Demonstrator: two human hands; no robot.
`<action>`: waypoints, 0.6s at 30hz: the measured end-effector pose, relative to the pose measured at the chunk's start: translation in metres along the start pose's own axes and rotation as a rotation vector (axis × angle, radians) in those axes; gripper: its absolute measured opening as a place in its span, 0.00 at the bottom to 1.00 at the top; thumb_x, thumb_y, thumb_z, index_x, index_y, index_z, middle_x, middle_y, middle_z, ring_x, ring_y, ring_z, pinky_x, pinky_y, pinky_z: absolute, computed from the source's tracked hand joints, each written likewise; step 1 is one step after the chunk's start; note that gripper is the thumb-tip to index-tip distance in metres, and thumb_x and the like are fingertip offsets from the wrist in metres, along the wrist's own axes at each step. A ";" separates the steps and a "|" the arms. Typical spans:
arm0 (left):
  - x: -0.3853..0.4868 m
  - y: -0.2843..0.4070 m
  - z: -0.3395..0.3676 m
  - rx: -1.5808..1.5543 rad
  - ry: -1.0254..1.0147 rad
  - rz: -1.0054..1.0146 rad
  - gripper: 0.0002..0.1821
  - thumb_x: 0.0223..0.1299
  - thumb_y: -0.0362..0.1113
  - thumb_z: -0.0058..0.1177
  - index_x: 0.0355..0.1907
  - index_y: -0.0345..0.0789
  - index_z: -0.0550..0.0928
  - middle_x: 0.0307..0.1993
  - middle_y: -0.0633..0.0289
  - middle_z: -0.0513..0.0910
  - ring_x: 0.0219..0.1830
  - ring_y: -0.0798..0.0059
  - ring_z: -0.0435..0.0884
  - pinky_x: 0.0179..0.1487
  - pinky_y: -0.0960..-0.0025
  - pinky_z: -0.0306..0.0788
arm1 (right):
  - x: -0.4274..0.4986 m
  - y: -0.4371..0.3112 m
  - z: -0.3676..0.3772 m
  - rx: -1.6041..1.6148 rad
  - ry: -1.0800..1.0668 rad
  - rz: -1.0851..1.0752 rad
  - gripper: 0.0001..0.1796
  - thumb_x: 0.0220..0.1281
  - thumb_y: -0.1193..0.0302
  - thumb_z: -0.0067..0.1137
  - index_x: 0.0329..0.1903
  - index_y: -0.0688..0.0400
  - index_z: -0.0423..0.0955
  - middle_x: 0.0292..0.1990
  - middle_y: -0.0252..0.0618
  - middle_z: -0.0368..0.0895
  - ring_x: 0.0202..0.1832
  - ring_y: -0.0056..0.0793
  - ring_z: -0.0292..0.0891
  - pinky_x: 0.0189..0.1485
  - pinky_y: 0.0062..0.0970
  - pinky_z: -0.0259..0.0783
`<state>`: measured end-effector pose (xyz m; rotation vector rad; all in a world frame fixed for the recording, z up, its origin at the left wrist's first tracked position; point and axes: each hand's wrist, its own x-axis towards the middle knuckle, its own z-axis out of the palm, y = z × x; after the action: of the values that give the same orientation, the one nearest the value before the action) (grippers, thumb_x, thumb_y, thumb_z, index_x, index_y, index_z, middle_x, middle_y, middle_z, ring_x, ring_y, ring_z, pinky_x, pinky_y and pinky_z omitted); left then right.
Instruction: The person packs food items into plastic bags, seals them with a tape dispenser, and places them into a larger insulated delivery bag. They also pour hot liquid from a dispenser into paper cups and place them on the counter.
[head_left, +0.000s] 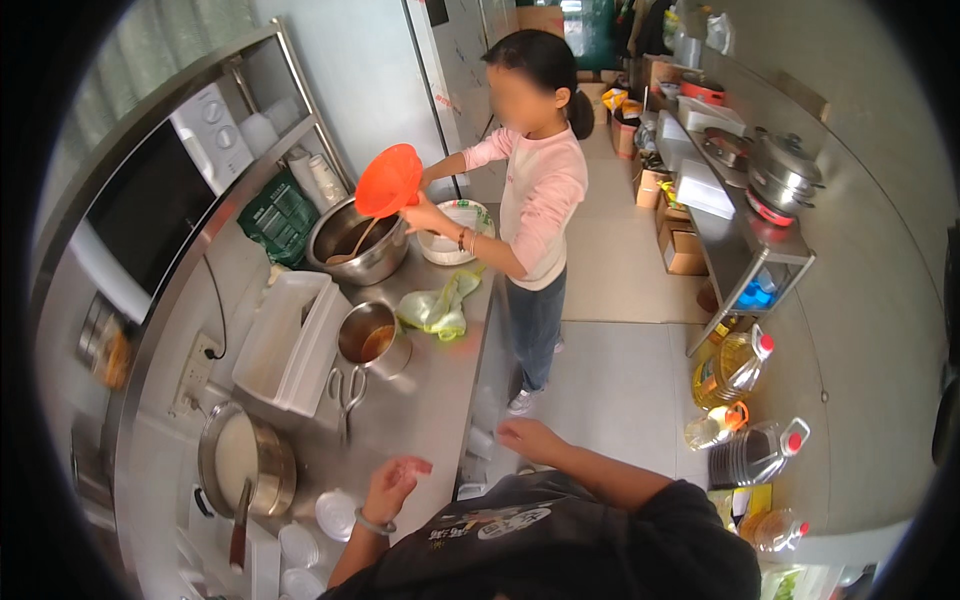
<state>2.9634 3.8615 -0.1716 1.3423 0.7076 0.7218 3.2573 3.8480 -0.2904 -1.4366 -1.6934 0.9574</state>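
My left hand (396, 484), with a bangle at the wrist, is raised over the near edge of the steel table (412, 405). Nothing shows between its loosely bent fingers. Clear plastic lids (336, 516) lie beside it. My right hand (534, 441) hangs in front of my body, past the table edge; its fingers are curled and partly hidden. Metal scissors or tongs (346, 397) rest on the tabletop. Behind them stands a steel container (375, 341) with brown liquid inside. A pot of whitish contents (238, 457), a brown-handled utensil (240, 529) leaning in it, sits at the left.
A person (544, 195) across the table corner holds an orange plastic vessel (388, 180) over a large steel bowl (360, 255) with a ladle. A cloth (442, 304), a white bin (289, 345) and a plate stack (457, 244) are nearby. Oil jugs (731, 367) line the right wall.
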 end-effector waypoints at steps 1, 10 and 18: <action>0.040 0.005 0.000 0.005 -0.006 0.022 0.14 0.56 0.26 0.47 0.47 0.28 0.73 0.44 0.56 0.78 0.50 0.71 0.75 0.57 0.67 0.66 | 0.011 0.002 -0.013 0.034 -0.007 0.021 0.13 0.57 0.64 0.53 0.38 0.60 0.73 0.35 0.46 0.76 0.38 0.43 0.73 0.40 0.36 0.68; 0.226 0.054 0.012 0.116 0.128 0.090 0.17 0.58 0.38 0.55 0.46 0.29 0.75 0.44 0.58 0.78 0.47 0.71 0.76 0.54 0.67 0.67 | 0.129 0.093 -0.156 0.006 -0.380 0.402 0.14 0.57 0.63 0.55 0.40 0.60 0.75 0.36 0.44 0.79 0.39 0.36 0.76 0.41 0.32 0.70; 0.162 0.118 -0.070 0.523 1.192 0.167 0.11 0.60 0.38 0.53 0.34 0.29 0.76 0.30 0.61 0.80 0.32 0.78 0.76 0.40 0.76 0.70 | 0.289 -0.029 -0.195 0.321 -1.059 -0.119 0.12 0.58 0.69 0.56 0.43 0.61 0.75 0.40 0.39 0.79 0.41 0.26 0.75 0.43 0.26 0.70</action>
<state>2.9983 4.0428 -0.0666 1.3537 1.8311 1.5738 3.3765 4.1492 -0.1572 -0.5841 -2.1241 2.0182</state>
